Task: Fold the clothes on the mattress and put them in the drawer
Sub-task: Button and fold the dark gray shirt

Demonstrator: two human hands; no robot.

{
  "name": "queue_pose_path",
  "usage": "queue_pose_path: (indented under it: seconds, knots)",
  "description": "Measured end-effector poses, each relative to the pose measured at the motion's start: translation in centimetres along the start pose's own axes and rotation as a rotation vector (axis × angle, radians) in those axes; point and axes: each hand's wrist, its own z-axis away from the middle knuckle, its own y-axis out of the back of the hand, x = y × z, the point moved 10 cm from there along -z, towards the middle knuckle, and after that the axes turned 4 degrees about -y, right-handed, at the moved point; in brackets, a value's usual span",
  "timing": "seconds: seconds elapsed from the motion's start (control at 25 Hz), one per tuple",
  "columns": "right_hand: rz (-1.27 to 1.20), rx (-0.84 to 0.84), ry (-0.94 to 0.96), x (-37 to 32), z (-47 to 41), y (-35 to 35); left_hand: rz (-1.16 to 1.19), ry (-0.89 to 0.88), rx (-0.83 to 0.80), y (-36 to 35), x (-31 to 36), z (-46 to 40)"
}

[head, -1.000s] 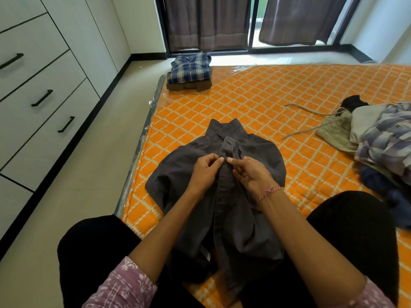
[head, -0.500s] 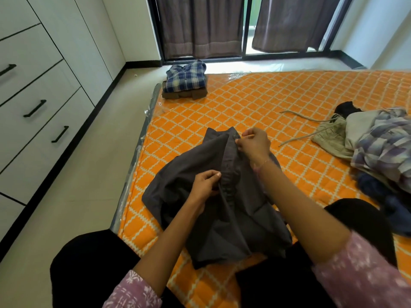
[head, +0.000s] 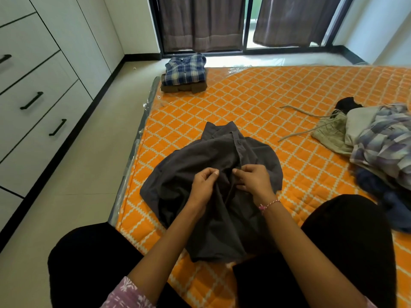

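Note:
A dark grey shirt (head: 189, 165) lies spread on the orange patterned mattress (head: 266, 103) in front of my knees, collar pointing away from me. My left hand (head: 203, 185) pinches the cloth beside the front placket. My right hand (head: 253, 180) grips the placket edge just to the right, fingers curled into the fabric. The two hands nearly touch at the shirt's middle. A white drawer unit (head: 33, 103) with black handles stands along the left wall, its drawers closed.
A folded blue plaid shirt (head: 185, 67) lies on a folded brown garment at the mattress's far left corner. A heap of unfolded clothes (head: 375, 143) lies at the right edge. Bare floor (head: 84, 174) runs between mattress and drawers. Curtains hang at the back.
My right hand came back from the shirt's collar down to its middle, beside my left hand. The shirt's upper part lies flatter now.

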Motion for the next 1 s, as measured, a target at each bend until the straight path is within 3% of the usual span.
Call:
queue_pose_path:
  seconds: [0.08, 0.16, 0.36, 0.56, 0.6, 0.76, 1.0]
  knots:
    - [-0.048, -0.004, -0.006, 0.6, 0.0, 0.4, 0.108, 0.100, 0.070, 0.9, -1.2, -0.1]
    - [-0.125, -0.026, -0.033, 1.1, 0.0, 0.2, -0.016, 0.039, 0.143, 2.0, -0.5, -0.1]
    - [-0.113, -0.031, -0.016, 1.0, 0.0, -0.7, -0.583, -0.405, 0.051, -0.1, 4.7, 0.8]
    - [-0.103, -0.035, -0.002, 1.0, 0.2, -0.6, -1.110, -0.807, 0.157, -3.3, 7.8, 3.0]
    - [-0.100, -0.037, -0.004, 0.9, 0.2, -0.6, -1.113, -0.765, 0.120, -3.5, 7.4, 2.7]
    - [-0.086, -0.083, -0.039, 1.8, 0.3, -1.3, -0.686, -0.265, 0.045, -1.0, 3.4, -0.1]
    - [0.045, 0.012, 0.034, 2.2, 0.5, -0.7, -0.574, -0.043, 0.031, -0.3, 2.4, -0.9]
